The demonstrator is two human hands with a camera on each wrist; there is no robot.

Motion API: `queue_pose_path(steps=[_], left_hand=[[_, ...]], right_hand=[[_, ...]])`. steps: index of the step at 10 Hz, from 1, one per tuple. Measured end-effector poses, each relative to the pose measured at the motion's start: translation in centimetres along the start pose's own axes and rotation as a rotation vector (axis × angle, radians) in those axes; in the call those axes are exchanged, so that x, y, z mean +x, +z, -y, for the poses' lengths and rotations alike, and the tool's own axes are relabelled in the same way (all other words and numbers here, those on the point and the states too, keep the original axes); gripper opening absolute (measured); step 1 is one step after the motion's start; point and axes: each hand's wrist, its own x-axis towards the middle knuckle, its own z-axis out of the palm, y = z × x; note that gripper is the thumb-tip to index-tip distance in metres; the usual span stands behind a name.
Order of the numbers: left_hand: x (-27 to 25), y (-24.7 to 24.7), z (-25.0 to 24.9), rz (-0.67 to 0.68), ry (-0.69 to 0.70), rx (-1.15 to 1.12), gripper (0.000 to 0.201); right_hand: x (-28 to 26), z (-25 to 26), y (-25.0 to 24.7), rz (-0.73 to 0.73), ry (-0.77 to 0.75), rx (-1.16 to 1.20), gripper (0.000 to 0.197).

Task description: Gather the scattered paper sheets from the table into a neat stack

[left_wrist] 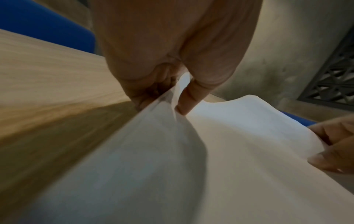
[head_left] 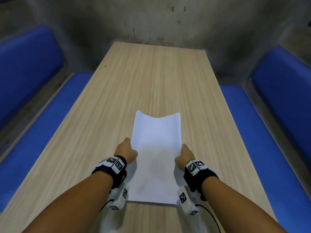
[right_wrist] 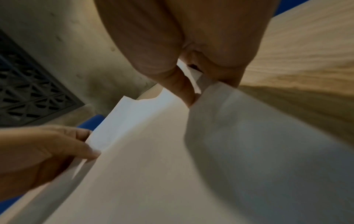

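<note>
The head view looks forward and down from above the near end of the long pale wood-grain table [head_left: 151, 78], facing the far grey concrete wall [head_left: 151, 19]. Each wrist view sits very close under its palm, looking along the fingers toward the far wall. All three share the curled white paper sheets [head_left: 155, 148], and each wrist view catches the opposite hand.

No legible text anywhere.

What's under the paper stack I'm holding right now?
The wooden table lies under the paper stack. Left hand and right hand pinch its side edges; their fingers underneath, and the tabletop below, are covered.
</note>
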Motion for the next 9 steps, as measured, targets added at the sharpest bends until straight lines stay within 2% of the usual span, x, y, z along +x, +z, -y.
queue_pose_path(steps=[1,2,3,4,5,6,9], left_hand=[[0.3,0.5,1.0,-0.046,0.039,0.01,0.044],[0.4,0.7,2.3,-0.123,0.182,0.148,0.067],[0.3,0.7,2.8,-0.144,0.353,0.435,0.057],[0.5,0.3,3.5,0.003,0.398,0.568,0.055],[0.6,-0.4,4.4,0.172,0.399,0.699,0.093],[0.6,-0.5,4.9,0.2,0.414,0.77,0.109],[0.0,-0.5,4.3,0.149,0.446,0.729,0.109]], right_hand=[[-0.1,-0.5,0.4,-0.047,-0.033,-0.001,0.025],[-0.2,-1.4,0.5,-0.128,-0.09,-0.013,0.061],[-0.3,-2.3,0.3,-0.196,-0.246,-0.358,0.071],[0.1,-3.1,-0.2,-0.06,-0.346,-0.548,0.06],[0.4,-4.3,-1.1,0.095,-0.357,-0.616,0.1],[0.5,-4.8,-1.5,0.146,-0.365,-0.646,0.124],[-0.3,-4.2,-1.4,0.126,-0.376,-0.622,0.126]])
